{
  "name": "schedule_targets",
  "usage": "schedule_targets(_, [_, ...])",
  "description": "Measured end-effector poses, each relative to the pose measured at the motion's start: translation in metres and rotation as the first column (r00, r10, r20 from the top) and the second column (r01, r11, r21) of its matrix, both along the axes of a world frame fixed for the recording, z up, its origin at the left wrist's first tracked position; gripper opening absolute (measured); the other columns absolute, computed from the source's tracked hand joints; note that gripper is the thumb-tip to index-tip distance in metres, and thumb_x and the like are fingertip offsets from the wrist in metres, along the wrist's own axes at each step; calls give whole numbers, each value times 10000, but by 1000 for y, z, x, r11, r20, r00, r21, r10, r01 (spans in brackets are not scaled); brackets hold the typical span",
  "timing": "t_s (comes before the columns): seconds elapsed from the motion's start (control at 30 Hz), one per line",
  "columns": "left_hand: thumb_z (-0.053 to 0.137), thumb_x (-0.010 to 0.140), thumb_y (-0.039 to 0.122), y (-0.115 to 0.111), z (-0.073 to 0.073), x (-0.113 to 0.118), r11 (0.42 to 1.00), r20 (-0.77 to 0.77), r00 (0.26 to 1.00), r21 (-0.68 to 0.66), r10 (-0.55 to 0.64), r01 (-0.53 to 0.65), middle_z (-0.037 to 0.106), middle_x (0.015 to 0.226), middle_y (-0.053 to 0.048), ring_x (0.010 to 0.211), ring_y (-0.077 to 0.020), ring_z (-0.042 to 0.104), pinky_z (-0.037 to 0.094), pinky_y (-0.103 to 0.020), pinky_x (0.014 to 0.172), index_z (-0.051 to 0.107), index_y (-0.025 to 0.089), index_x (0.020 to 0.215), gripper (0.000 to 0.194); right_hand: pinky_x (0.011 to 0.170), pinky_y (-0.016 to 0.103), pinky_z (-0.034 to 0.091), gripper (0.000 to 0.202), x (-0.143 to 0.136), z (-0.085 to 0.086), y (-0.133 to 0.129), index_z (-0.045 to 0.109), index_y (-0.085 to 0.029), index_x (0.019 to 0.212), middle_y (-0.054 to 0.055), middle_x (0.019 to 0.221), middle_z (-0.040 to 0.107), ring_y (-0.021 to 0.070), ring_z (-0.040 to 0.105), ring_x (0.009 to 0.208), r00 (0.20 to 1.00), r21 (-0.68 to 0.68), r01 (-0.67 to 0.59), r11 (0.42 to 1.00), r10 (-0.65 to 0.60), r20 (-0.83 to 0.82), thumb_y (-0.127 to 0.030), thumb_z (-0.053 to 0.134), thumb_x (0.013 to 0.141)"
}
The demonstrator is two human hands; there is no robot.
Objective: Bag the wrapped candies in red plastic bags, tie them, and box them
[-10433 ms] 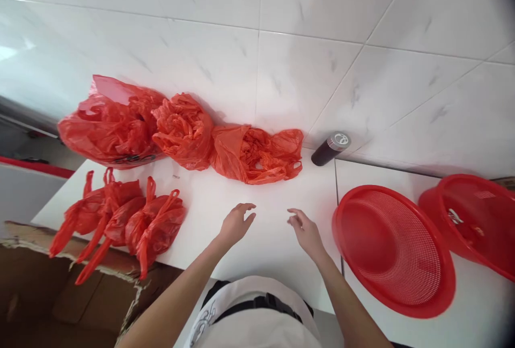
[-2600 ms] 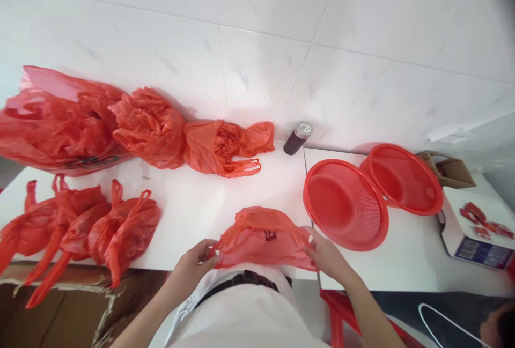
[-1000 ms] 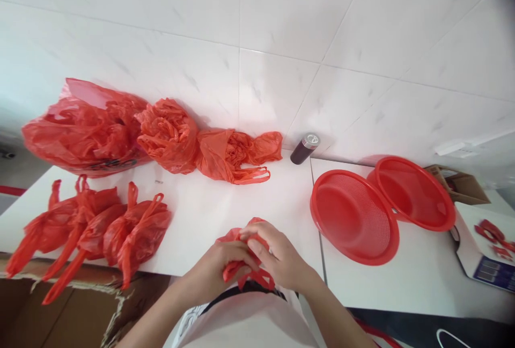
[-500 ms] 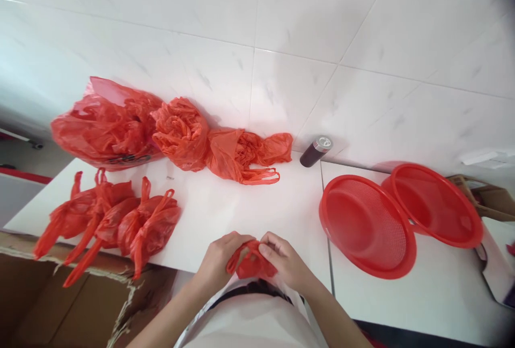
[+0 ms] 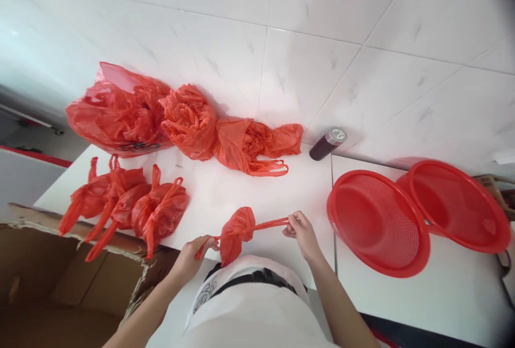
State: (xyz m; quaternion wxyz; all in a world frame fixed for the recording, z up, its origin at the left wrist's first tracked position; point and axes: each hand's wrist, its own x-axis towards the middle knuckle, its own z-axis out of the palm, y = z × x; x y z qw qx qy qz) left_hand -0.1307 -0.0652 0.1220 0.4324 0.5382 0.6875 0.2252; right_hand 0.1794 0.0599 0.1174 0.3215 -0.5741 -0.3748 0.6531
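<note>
A small red plastic bag, bunched up, is stretched between my two hands close to my waist at the front edge of the table. My left hand is closed on the short handle at the bag's left side. Out to the right, my right hand pinches the other handle, which is drawn into a taut, straight strand. Several filled red bags with knotted or upright handles lie together on the table at left.
Along the wall sit a large red bag, a crumpled red bag and a looser one. A dark bottle lies tilted beside them. Red baskets stand right. An open cardboard box is below left.
My hands have moved apart, left hand leftward and right hand rightward. The small bag's handles are now pulled out sideways, where before they were bunched between close fingers. The view has shifted slightly.
</note>
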Motion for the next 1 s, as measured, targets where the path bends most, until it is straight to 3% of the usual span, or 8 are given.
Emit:
schedule_targets(0.2, [376,956,468,-3,-23,15,956,-29,955,-8,294,-295,732,997,-47,995,-218,661,484,-336,918,641,210,996,373,734,383,551,428,-21,-29,1,496,-213,916,47,928,635,193,654,805,980,98,-94,991,75,187,-629,532,818])
schedule_targets(0.3, [448,940,442,-7,-26,18,931,-77,932,124,354,-344,668,1155,-67,1060,-212,633,496,-330,920,582,218,1136,327,950,453,461,464,-30,-28,-4,524,-226,1165,113,1264,553,253,556,1122,896,336,-294,895,135,424,-509,618,811])
schedule_targets(0.37, [502,927,410,-11,-26,20,956,-157,962,229,221,-183,611,1253,-78,1142,-224,584,477,-354,964,559,243,1213,336,1050,459,364,458,-39,-26,-11,552,-237,1224,119,1356,492,272,448,1252,778,434,-516,738,193,597,-427,648,818])
schedule_targets(0.47, [553,911,328,-13,-30,29,939,-349,934,293,-71,181,549,1344,-69,1248,-260,486,407,-425,1045,562,307,1275,364,1033,415,354,362,-55,-29,-22,656,-257,1082,82,1257,553,262,465,1193,583,371,-770,518,336,740,-460,703,785])
schedule_targets(0.53, [554,904,256,-8,-39,36,917,-442,875,234,-196,324,520,1390,-56,1256,-277,467,402,-458,1034,531,344,1326,432,991,387,368,364,-65,-36,-25,671,-264,1039,58,1177,584,244,494,1121,443,270,-868,416,408,798,-484,731,756])
schedule_targets(0.63, [513,909,197,6,-58,42,921,-492,817,75,-300,383,584,1327,-57,1176,-283,521,437,-457,961,526,323,1343,452,938,365,367,190,-71,-51,-21,671,-235,1015,58,1108,615,226,519,1062,269,132,-937,324,428,863,-314,647,844])
schedule_targets(0.8, [423,915,135,25,-73,25,932,-471,820,-12,-325,362,681,1085,-77,983,-250,603,470,-386,878,670,218,1131,339,876,330,368,148,-63,-59,-6,648,-209,965,51,1032,661,201,572,963,223,68,-928,365,401,888,-184,514,907])
schedule_targets(1.0, [365,880,67,28,-79,8,944,-432,845,-55,-316,325,641,1134,-70,982,-187,625,486,-293,857,610,219,1200,431,773,299,383,161,-64,-65,3,636,-227,985,41,981,682,188,597,878,203,11,-899,437,395,896,-207,487,928])
